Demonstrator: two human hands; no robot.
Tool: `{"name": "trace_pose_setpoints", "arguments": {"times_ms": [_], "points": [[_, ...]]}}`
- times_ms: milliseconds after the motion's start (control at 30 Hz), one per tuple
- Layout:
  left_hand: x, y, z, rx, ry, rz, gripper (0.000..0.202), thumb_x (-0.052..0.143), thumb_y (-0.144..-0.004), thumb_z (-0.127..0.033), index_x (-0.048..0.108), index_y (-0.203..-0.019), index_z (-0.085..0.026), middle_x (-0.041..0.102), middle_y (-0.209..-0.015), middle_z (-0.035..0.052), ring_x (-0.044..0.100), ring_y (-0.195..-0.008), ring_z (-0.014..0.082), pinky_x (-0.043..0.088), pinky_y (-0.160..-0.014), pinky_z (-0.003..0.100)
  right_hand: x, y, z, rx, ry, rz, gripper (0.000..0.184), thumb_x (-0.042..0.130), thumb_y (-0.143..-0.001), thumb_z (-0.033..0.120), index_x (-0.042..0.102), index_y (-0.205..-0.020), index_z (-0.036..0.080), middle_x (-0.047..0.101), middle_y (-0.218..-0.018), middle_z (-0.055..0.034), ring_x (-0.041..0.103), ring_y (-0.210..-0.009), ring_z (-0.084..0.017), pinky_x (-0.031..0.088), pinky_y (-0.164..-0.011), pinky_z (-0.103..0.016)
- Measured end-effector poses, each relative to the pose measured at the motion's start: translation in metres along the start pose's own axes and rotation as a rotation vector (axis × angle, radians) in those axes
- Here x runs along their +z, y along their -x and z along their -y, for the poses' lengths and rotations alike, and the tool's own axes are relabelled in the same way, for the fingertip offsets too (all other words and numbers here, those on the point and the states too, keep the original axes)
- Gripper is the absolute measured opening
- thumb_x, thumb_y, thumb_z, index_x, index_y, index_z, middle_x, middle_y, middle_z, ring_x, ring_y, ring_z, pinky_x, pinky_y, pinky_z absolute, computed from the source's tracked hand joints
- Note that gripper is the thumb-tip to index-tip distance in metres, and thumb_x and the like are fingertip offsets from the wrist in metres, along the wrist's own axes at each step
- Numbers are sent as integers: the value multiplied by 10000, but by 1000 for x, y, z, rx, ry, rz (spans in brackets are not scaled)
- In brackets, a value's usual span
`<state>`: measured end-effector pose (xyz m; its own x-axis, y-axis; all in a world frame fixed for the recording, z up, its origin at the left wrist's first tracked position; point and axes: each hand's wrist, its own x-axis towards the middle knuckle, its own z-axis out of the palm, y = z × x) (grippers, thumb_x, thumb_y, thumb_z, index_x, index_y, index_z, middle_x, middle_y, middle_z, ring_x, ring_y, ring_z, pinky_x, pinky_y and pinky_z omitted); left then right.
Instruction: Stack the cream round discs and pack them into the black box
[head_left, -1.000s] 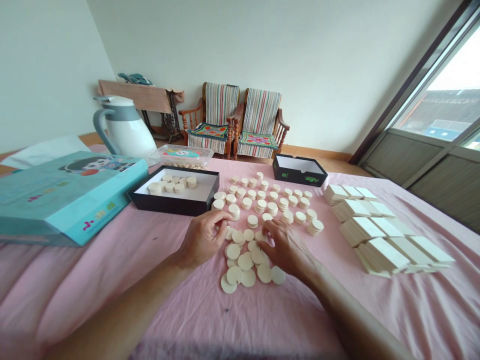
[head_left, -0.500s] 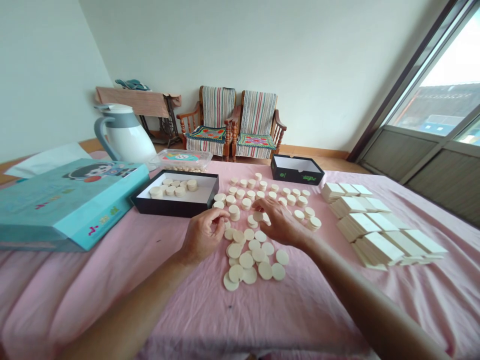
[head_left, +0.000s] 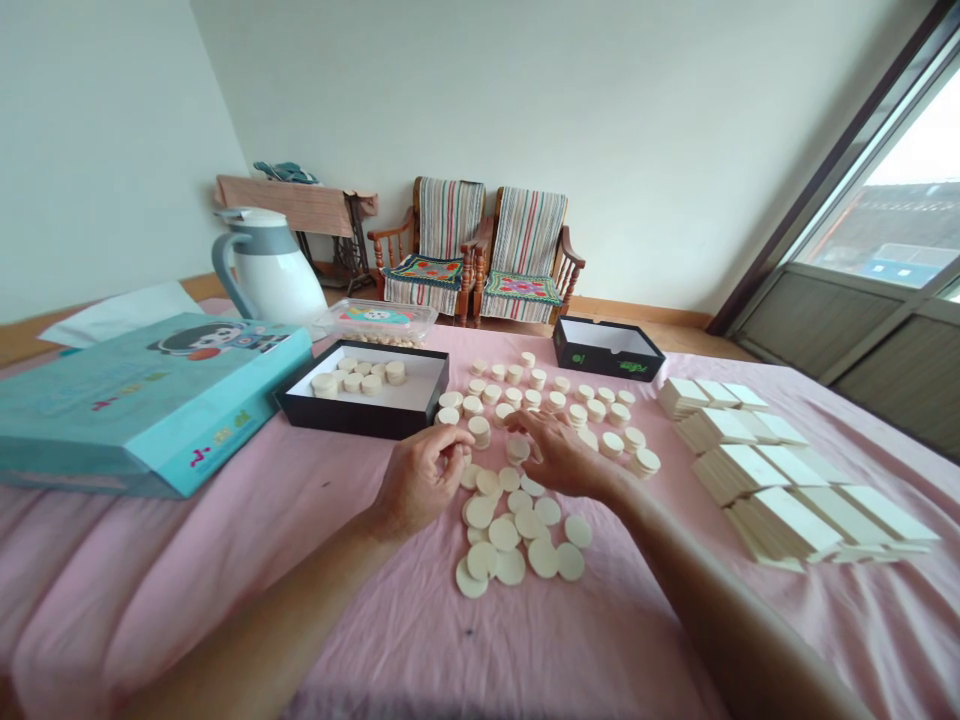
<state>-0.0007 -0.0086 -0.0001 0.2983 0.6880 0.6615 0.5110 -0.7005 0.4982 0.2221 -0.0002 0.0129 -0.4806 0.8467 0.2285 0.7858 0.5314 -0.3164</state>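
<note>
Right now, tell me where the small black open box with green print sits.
The small black open box with green print sits at the far side of the pink tablecloth, right of centre, behind the rows of stacked cream discs.

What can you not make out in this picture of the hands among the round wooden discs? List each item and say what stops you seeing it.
- Left hand: its curled fingers hide whether the grip holds a disc.
- Right hand: its palm covers whatever discs lie beneath.
- Clear lidded tub: its contents are too small and blurred behind the lid print.
- Small black box: the near wall hides its floor.
- Blue flat box: the left edge cuts it off.
</note>
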Motion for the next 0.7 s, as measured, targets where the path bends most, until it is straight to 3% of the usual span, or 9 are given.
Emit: {"name": "trace_pose_setpoints", "arguments": {"times_ms": [167, 467, 700], "points": [[0, 0, -2, -4, 2, 0, 163, 500, -834, -104, 635, -875, -184, 708, -794, 15, 666, -727, 139, 498, -678, 240, 3, -4, -2, 25, 57, 69, 505, 544, -710, 117, 474, -1206, 184, 667, -994, -69, 581, -937, -212, 348, -845, -372], [0, 0, -1, -9, 12, 11, 157, 502, -833, -96, 632, -863, -179, 700, -789, 7, 655, -718, 126, 484, -670, 230, 7, -10, 0, 25, 115, 68, 450, 552, -718, 135, 490, -1162, 169, 666, -968, -90, 589, -944, -234, 357, -834, -368], [1, 0, 0, 5, 11, 10, 157, 516, -814, -82, 633, -858, -176, 698, -801, 7, 652, -733, 123, 481, -671, 218, 6, -24, 8, 70, 139, 24, 422, 527, -700, 122, 486, -1118, 158, 645, -1068, -116, 582, -954, -232, 381, -801, -338]]}}
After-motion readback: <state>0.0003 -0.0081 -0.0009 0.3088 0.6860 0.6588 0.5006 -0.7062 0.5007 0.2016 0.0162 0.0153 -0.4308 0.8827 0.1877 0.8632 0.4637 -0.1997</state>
